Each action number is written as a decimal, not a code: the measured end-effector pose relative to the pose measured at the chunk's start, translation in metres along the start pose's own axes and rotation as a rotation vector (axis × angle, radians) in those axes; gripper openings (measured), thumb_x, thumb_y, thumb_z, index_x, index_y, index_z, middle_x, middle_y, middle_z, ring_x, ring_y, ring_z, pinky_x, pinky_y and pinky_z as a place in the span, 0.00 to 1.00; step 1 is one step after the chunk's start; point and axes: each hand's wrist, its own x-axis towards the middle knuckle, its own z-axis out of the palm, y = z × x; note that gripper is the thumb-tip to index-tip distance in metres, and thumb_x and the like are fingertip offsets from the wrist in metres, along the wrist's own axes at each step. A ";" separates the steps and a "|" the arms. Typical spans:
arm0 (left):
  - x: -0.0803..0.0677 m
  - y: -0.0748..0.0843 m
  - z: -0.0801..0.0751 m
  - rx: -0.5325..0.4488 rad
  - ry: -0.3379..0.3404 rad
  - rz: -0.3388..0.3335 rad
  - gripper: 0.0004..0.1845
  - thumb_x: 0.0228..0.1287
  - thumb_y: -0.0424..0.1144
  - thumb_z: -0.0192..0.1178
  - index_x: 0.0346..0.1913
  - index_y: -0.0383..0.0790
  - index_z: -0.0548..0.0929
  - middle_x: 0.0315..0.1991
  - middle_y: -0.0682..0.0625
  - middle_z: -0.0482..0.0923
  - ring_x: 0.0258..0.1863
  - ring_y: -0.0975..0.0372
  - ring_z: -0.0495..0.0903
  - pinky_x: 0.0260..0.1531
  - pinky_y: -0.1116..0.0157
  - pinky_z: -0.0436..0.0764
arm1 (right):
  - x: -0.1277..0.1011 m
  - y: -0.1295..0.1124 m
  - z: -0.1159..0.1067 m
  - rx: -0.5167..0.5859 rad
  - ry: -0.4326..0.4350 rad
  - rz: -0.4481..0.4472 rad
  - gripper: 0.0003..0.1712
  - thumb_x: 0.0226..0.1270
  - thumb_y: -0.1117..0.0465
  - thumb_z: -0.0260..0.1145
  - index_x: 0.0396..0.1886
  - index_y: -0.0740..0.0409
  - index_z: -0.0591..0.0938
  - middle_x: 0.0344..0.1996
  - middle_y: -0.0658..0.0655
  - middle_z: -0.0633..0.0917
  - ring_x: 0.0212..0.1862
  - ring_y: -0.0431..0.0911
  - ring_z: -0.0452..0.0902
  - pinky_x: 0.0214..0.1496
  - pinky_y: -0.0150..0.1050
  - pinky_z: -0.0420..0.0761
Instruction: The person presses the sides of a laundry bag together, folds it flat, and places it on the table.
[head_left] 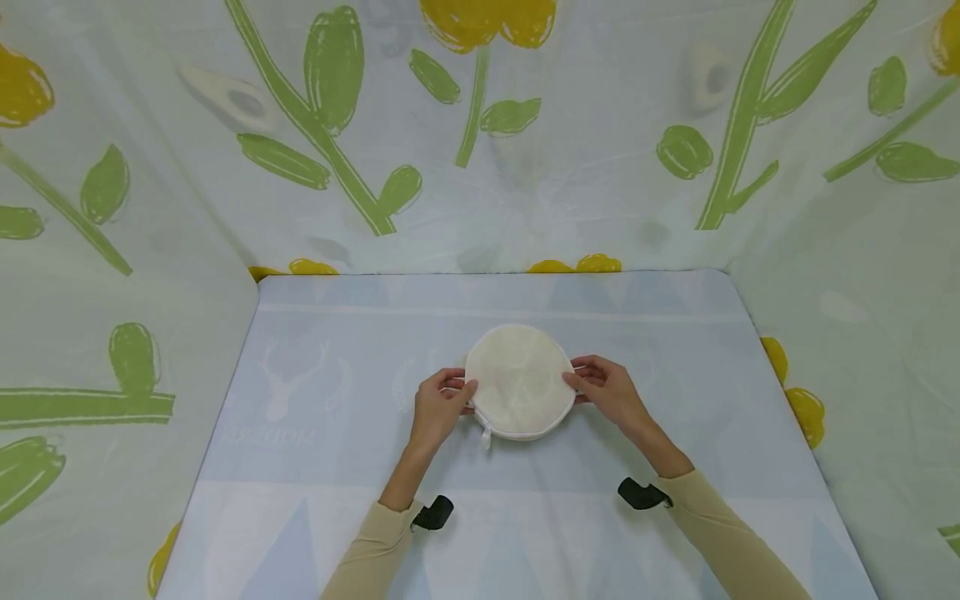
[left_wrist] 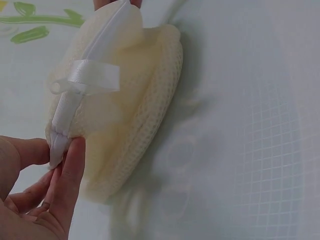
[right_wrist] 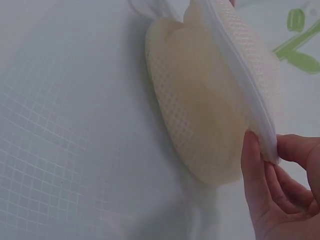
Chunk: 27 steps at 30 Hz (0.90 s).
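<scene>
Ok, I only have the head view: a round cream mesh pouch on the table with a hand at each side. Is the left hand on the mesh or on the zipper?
Observer: The left hand pinches the white zipper band at the pouch's rim.
Operator: And the strip hanging by that hand?
Observer: It is a white satin ribbon loop, fixed to the band.
Operator: Right side?
Observer: The right hand pinches the same band at the opposite rim of the mesh pouch.

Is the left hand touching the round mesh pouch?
Touching. The left wrist view shows the left hand pinching the white zipper band of the round mesh pouch between thumb and finger.
</scene>
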 end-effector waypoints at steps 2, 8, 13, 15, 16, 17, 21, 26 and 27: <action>0.000 -0.002 0.000 0.002 0.003 0.012 0.18 0.66 0.32 0.70 0.54 0.26 0.82 0.39 0.39 0.80 0.29 0.60 0.82 0.29 0.60 0.88 | -0.001 0.000 0.000 -0.006 0.000 -0.005 0.25 0.71 0.59 0.72 0.60 0.70 0.79 0.46 0.67 0.85 0.37 0.40 0.85 0.41 0.42 0.88; 0.002 -0.007 0.001 0.020 0.010 0.030 0.15 0.66 0.32 0.70 0.52 0.27 0.83 0.37 0.42 0.80 0.27 0.63 0.82 0.27 0.63 0.87 | -0.001 0.000 0.002 -0.037 -0.003 -0.007 0.23 0.72 0.64 0.70 0.60 0.73 0.78 0.45 0.68 0.85 0.35 0.38 0.84 0.40 0.43 0.88; 0.002 -0.010 0.002 0.033 0.022 0.049 0.14 0.66 0.29 0.69 0.51 0.26 0.83 0.35 0.42 0.80 0.26 0.64 0.82 0.26 0.63 0.87 | 0.000 -0.001 0.004 -0.057 -0.007 -0.007 0.22 0.72 0.66 0.69 0.59 0.75 0.78 0.44 0.68 0.85 0.34 0.41 0.84 0.40 0.44 0.89; 0.002 -0.010 0.003 0.036 0.028 0.058 0.14 0.66 0.29 0.69 0.51 0.26 0.83 0.35 0.41 0.80 0.26 0.64 0.82 0.26 0.63 0.87 | 0.002 0.003 0.004 -0.058 -0.004 -0.011 0.22 0.71 0.65 0.70 0.59 0.74 0.78 0.43 0.67 0.85 0.34 0.41 0.84 0.39 0.42 0.88; 0.002 -0.010 0.003 0.037 0.032 0.063 0.13 0.66 0.28 0.69 0.51 0.25 0.83 0.35 0.41 0.80 0.26 0.64 0.82 0.26 0.62 0.88 | 0.003 0.006 0.004 -0.058 -0.003 -0.014 0.22 0.71 0.64 0.71 0.59 0.73 0.79 0.43 0.67 0.85 0.34 0.40 0.84 0.39 0.42 0.88; 0.002 -0.011 0.004 0.038 0.037 0.069 0.13 0.66 0.28 0.69 0.51 0.25 0.83 0.34 0.41 0.80 0.25 0.64 0.82 0.26 0.61 0.88 | 0.004 0.009 0.004 -0.057 -0.001 -0.017 0.23 0.71 0.63 0.71 0.59 0.72 0.79 0.43 0.67 0.85 0.35 0.40 0.84 0.39 0.41 0.88; 0.002 -0.013 0.005 0.053 0.055 0.089 0.13 0.65 0.28 0.69 0.50 0.25 0.83 0.34 0.41 0.81 0.25 0.63 0.81 0.26 0.59 0.88 | 0.006 0.016 0.004 -0.070 0.012 -0.035 0.23 0.70 0.60 0.73 0.57 0.70 0.80 0.43 0.66 0.85 0.35 0.42 0.84 0.38 0.39 0.88; 0.003 -0.018 0.007 0.097 0.080 0.109 0.13 0.65 0.29 0.69 0.50 0.26 0.84 0.35 0.41 0.82 0.26 0.63 0.81 0.25 0.62 0.87 | 0.007 0.017 0.007 -0.136 0.042 -0.061 0.21 0.69 0.59 0.73 0.55 0.67 0.82 0.42 0.65 0.86 0.35 0.46 0.84 0.35 0.37 0.87; 0.003 -0.019 0.007 0.104 0.085 0.111 0.13 0.65 0.29 0.69 0.50 0.27 0.84 0.35 0.41 0.82 0.27 0.63 0.81 0.25 0.63 0.87 | 0.006 0.017 0.007 -0.155 0.049 -0.066 0.21 0.69 0.58 0.73 0.55 0.67 0.82 0.42 0.64 0.86 0.35 0.46 0.84 0.34 0.36 0.86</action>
